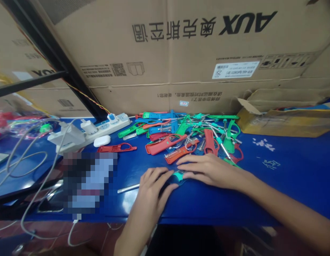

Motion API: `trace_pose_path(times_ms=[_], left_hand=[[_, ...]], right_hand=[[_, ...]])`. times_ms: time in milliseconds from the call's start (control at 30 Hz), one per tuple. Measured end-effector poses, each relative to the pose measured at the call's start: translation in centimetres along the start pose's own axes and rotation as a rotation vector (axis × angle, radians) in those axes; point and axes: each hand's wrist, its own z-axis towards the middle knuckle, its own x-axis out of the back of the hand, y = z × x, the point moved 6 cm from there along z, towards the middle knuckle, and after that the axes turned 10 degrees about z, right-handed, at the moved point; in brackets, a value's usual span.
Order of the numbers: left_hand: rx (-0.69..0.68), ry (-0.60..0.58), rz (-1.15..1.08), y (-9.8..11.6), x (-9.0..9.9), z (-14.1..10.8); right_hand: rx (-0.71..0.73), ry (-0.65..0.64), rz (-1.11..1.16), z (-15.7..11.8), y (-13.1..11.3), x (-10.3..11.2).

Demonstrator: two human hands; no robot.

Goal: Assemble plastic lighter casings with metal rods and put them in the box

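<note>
Close to the table's front edge, a long-nosed lighter (178, 176) lies low on the table, its teal trigger part showing between my hands. Its silver tube (128, 188) sticks out to the left from under my left hand (151, 186). That hand is closed around the tube end, thumb toward me. On the other end rest the bent fingers of my right hand (207, 172), gripping the handle side. My fingers hide most of the lighter body. Just beyond lies a pile of coloured lighter casings (165, 144), metal tubes and wired inner parts.
A red casing half (115, 148) lies apart at the left, near a white earphone case (101, 141) and a power strip (108, 128) with chargers. A blurred phone (91, 183) has a cable attached. Small white pieces (264, 144) lie right, before an open carton (284, 121). Cardboard (167, 71) stands behind.
</note>
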Motion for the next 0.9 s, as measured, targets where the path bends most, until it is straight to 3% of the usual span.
trace_pose_path(times_ms=[133, 400, 900], left_hand=[[0.028, 0.065, -0.050, -0.04, 0.50, 0.05], [0.081, 0.078, -0.102, -0.48, 0.26, 0.13], [0.084, 0.041, 0.073, -0.13, 0.55, -0.02]], right_hand=[[0.008, -0.054, -0.048, 0.38, -0.45, -0.87], [0.011, -0.030, -0.015, 0.25, -0.21, -0.60], [-0.052, -0.081, 0.003, 0.10, -0.08, -0.40]])
